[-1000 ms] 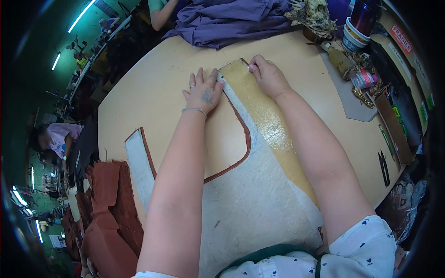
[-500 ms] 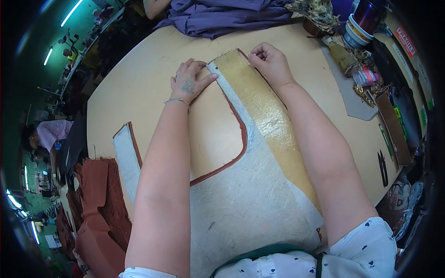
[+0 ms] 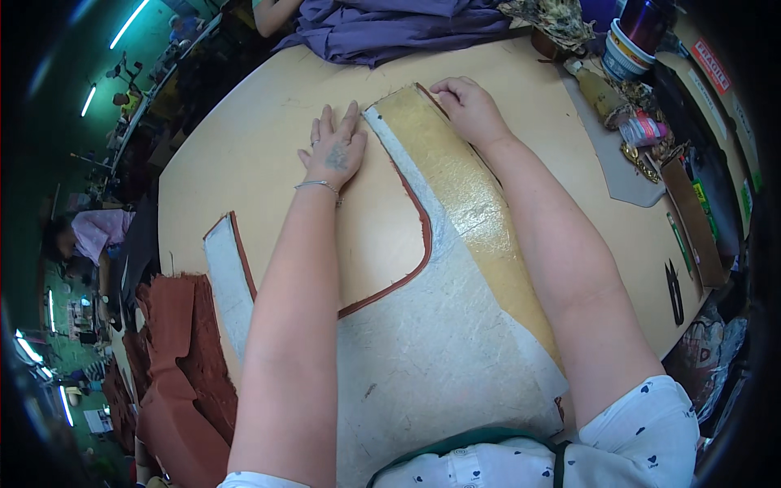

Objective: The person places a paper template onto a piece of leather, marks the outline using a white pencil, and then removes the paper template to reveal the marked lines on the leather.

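Note:
A large whitish pattern panel with a deep curved cut-out lies on the table, rust-red cloth showing along its curved edge. Down its right side runs a shiny yellow band. My left hand rests flat on the table just left of the panel's narrow top end, fingers spread and holding nothing. At the top right corner my right hand is closed in a pinch beside the rust-red edge. Whatever sits between its fingertips is too small to make out.
Rust-red cloth pieces lie at the left. Dark purple cloth is heaped at the far edge. On the right are a bottle, a white tub, a green pen and black snips. Other people work beyond the table.
My left hand has come off the panel's top left corner, its fingers spreading onto the table. The right hand has shifted slightly left and up along the edge.

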The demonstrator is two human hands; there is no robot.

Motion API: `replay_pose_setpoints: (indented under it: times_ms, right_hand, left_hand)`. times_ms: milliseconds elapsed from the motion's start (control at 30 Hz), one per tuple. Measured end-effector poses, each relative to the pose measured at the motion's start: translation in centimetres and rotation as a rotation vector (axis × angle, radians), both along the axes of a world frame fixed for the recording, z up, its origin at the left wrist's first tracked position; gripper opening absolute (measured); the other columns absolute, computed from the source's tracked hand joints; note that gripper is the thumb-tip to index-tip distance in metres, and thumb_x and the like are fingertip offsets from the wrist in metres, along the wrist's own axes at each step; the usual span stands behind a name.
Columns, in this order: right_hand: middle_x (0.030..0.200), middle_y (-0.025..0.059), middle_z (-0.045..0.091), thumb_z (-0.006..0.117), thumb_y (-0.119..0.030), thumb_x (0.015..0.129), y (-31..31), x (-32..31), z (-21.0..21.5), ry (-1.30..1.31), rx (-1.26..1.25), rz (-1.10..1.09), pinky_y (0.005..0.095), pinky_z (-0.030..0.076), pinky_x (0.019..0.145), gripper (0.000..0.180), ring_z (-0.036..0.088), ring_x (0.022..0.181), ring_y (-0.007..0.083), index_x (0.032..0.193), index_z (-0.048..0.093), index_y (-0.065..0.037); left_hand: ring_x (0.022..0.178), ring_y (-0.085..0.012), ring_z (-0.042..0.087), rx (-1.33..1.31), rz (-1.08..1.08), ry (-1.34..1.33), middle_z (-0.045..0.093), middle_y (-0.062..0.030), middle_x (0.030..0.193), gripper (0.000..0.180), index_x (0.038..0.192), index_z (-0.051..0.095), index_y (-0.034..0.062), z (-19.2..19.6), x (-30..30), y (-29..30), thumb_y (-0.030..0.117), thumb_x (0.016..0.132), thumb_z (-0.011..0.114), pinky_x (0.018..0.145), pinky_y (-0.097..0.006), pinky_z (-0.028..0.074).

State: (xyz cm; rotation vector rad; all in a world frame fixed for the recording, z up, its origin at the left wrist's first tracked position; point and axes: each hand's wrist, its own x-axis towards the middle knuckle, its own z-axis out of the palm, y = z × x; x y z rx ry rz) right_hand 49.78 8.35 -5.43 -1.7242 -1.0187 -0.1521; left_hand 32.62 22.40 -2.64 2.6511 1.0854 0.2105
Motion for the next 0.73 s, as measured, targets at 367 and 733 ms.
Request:
replay_pose_setpoints:
  times_ms: [367, 733]
  right_hand:
    - [0.078, 0.0095, 0.063, 0.069, -0.02, 0.075, -0.4, -1.0, 1.8, 0.227, -0.182, 0.11, 0.0315, 0.048, 0.069, 0.021, 0.06, 0.073, 0.0196, 0.085, 0.061, -0.003]
    - [0.074, 0.0034, 0.061, 0.065, -0.013, 0.08, -0.2, -0.8, 1.3, 0.221, -0.123, 0.129, 0.0246, 0.047, 0.064, 0.014, 0.053, 0.066, 0.0094, 0.089, 0.062, -0.003]
  left_hand:
    - [0.135, -0.0268, 0.02, -0.013, -0.154, -0.045, 0.022, -0.0073, 0.146, 0.043, 0.123, 0.051, 0.0333, 0.3, 0.7, 2.9, 0.038, 0.08, 0.049, 0.102, -0.064, 0.011]
    - [0.131, -0.028, 0.028, 0.071, -0.149, -0.035, 0.031, -0.0073, 0.142, 0.041, 0.12, 0.053, 0.0269, 0.3, 0.7, 2.2, 0.04, 0.082, 0.05, 0.1, -0.062, 0.018]
